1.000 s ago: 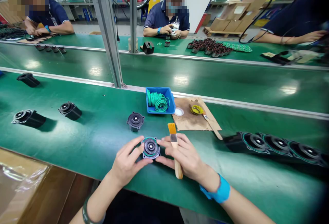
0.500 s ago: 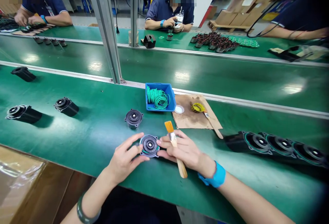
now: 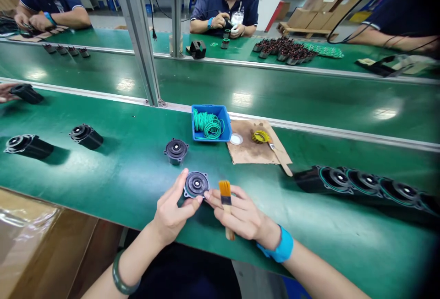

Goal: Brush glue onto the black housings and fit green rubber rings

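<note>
Nearby: blue bin point(image 3: 227, 127) and stained cardboard point(image 3: 242, 153); left hand point(image 3: 172, 212) clasps a housing point(image 3: 196, 183), right hand point(image 3: 243, 216) touches it (gripping a brush point(image 3: 225, 193)).

By the near edge of the workbench point(image 3: 130, 193), the left hand point(image 3: 172, 212) covers part of the rim of a black flanged housing point(image 3: 196, 182), whose lower body is out of sight. Fingers of the right hand point(image 3: 242, 216) hide the middle of the handle of a flat paintbrush point(image 3: 224, 193). Along the far edge, on the left, another person's hand point(image 3: 6, 93) is cut off by the picture's edge; its grip is unclear. Toward the right end, the row of housings point(image 3: 333, 180) fades into shadow, its count uncertain. In the blue bin point(image 3: 228, 129), upper loops of green cord point(image 3: 206, 122) hide those beneath.
</note>
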### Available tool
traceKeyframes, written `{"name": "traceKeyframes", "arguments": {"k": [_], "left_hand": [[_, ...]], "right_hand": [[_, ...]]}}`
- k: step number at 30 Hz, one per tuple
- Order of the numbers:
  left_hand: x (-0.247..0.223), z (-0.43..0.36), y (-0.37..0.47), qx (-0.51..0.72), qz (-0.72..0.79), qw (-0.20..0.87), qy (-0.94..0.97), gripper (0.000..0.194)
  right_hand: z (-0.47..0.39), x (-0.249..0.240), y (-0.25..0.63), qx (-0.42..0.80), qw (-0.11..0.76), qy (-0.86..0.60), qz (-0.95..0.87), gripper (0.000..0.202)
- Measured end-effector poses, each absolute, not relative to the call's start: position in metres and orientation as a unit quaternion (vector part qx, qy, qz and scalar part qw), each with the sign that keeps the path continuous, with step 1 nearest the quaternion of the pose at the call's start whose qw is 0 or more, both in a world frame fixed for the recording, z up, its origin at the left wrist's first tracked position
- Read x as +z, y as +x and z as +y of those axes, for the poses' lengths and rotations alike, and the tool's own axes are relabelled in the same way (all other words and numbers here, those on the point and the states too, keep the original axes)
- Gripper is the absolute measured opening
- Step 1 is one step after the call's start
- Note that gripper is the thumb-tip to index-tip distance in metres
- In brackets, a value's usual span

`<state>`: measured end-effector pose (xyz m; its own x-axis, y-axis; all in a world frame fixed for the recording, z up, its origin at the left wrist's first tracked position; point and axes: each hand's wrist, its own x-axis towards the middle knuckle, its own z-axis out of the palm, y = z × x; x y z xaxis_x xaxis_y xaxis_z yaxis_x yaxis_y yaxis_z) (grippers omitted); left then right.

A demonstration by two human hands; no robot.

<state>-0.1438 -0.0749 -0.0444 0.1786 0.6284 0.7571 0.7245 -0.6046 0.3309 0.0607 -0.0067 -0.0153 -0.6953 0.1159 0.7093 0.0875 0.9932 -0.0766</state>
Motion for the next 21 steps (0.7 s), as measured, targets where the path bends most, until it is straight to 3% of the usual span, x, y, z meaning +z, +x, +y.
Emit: {"name": "traceKeyframes", "arguments": {"k": [3, 5, 8, 13, 21], "left_hand": [[-0.045, -0.076, -0.147, -0.496, -0.472, -0.043, -0.727, 0.022], [-0.044, -0.076, -0.148, -0.513, -0.507, -0.093, -0.687, 0.020], [-0.041, -0.074, -0.147, -0.507, -0.541, -0.131, -0.658, 0.049], [-0.042, -0.073, -0.146, -0.468, -0.559, -0.151, -0.667, 0.062], [-0.043, -0.075, -0.146, -0.474, -0.561, -0.164, -0.658, 0.064]], "right_hand": [[-0.012, -0.011, 0.060, 0.148, 0.411, -0.119, -0.891, 0.011], [-0.016, -0.005, 0.062, 0.282, 0.441, -0.181, -0.832, 0.014], [-0.021, 0.005, 0.067, 0.432, 0.491, -0.236, -0.719, 0.029], [-0.022, 0.017, 0.075, 0.440, 0.525, -0.292, -0.667, 0.037], [-0.019, 0.023, 0.080, 0.487, 0.383, -0.312, -0.720, 0.036]]}}
